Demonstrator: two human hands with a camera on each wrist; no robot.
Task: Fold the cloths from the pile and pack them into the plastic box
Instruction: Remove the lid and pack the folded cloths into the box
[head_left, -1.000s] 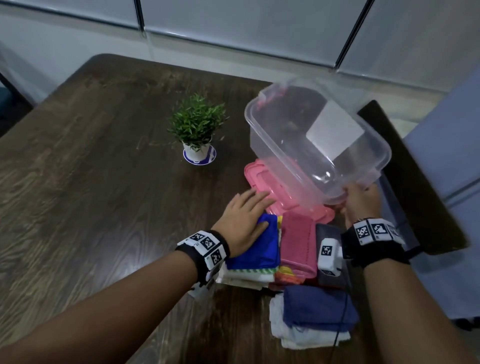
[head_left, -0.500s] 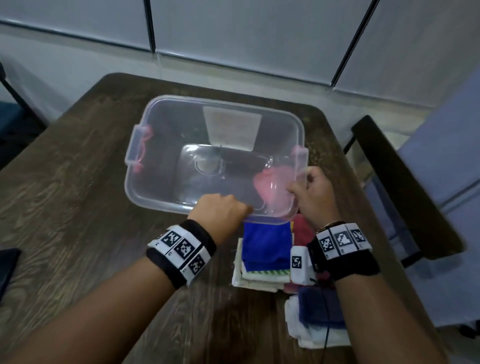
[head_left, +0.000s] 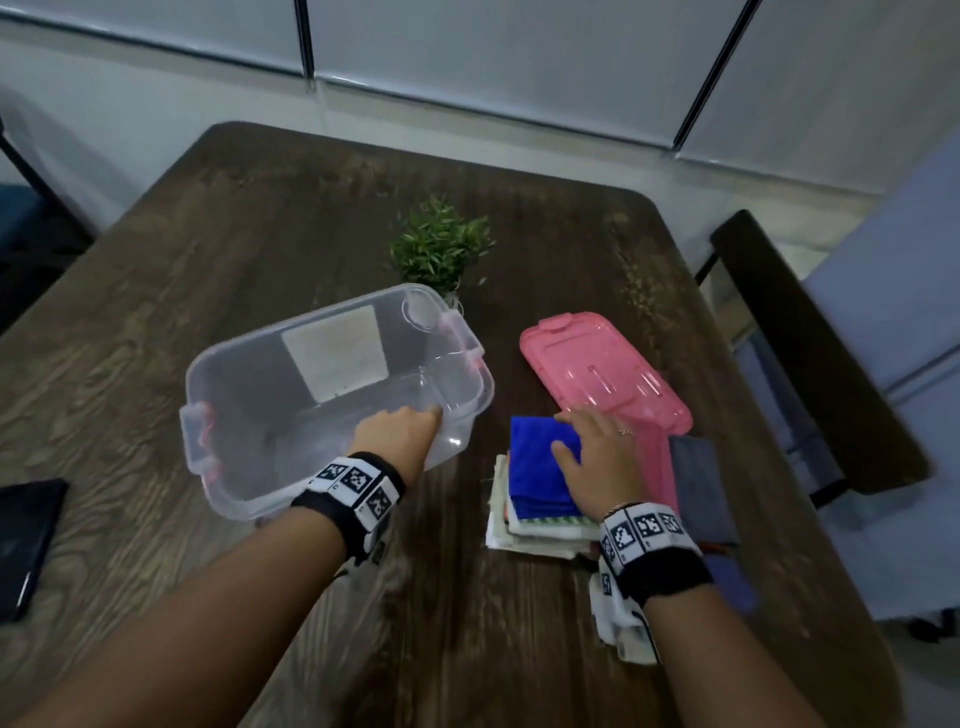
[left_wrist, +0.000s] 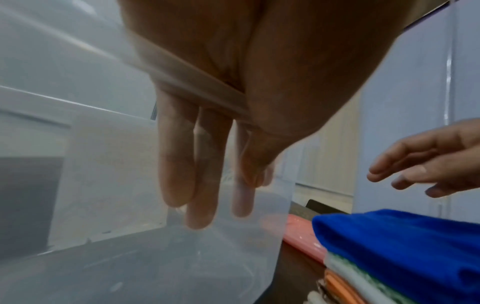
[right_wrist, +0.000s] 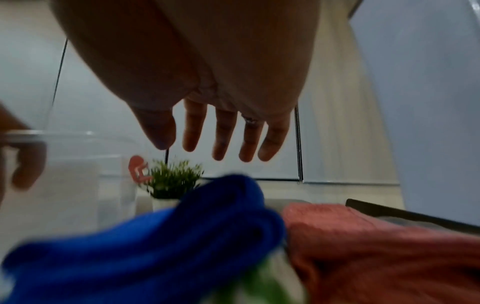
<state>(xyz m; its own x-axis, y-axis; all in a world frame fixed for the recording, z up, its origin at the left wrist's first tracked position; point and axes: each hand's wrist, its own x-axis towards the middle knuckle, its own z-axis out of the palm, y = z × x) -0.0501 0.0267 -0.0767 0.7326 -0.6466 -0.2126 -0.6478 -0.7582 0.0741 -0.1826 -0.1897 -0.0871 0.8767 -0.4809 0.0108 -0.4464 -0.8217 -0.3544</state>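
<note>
My left hand (head_left: 400, 434) grips the near right rim of the clear plastic box (head_left: 249, 395), fingers (left_wrist: 176, 164) hooked inside the wall and thumb outside. The box stands on the wooden table (head_left: 156, 312), empty. Just right of the box lies the stack of folded cloths (head_left: 535, 514), the blue cloth (head_left: 535, 467) on top. My right hand (head_left: 597, 462) hovers over it, fingers spread and loose, holding nothing.

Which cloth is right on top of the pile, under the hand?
The bright blue cloth. It lies on top of the folded stack, above the white and green-edged ones, and the right hand reaches over it. The pink cloth sits beside it, not on top.
</note>
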